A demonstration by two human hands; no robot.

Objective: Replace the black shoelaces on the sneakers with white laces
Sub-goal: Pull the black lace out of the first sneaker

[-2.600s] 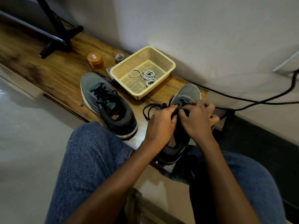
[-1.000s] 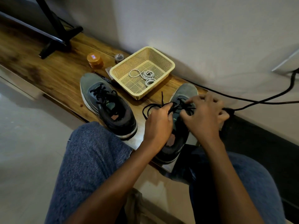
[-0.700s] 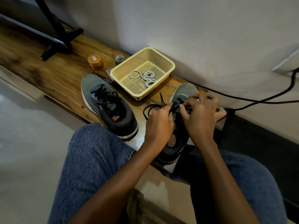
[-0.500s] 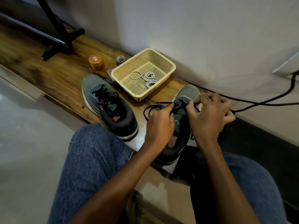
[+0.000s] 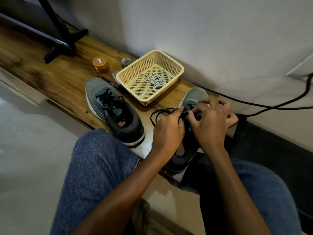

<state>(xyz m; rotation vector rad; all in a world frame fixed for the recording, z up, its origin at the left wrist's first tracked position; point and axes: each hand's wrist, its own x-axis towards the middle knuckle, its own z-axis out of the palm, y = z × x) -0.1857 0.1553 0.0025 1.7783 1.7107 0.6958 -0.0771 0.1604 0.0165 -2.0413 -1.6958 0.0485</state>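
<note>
Both hands work over the right-hand grey mesh sneaker (image 5: 193, 99) on the wooden bench (image 5: 55, 82). The left hand (image 5: 169, 131) pinches the loosened black shoelace (image 5: 157, 113); the right hand (image 5: 211, 122) has fingers curled at the eyelets, its hold unclear. Coiled white laces (image 5: 155, 81) lie in the yellow plastic mesh basket (image 5: 177, 67). The second grey sneaker (image 5: 111, 109), laced black, stands left of the basket.

Perforated plastic basket (image 5: 176, 65), grained wooden shelf (image 5: 55, 82), matt fabric sneaker (image 5: 98, 89), denim knees (image 5: 94, 167)
</note>
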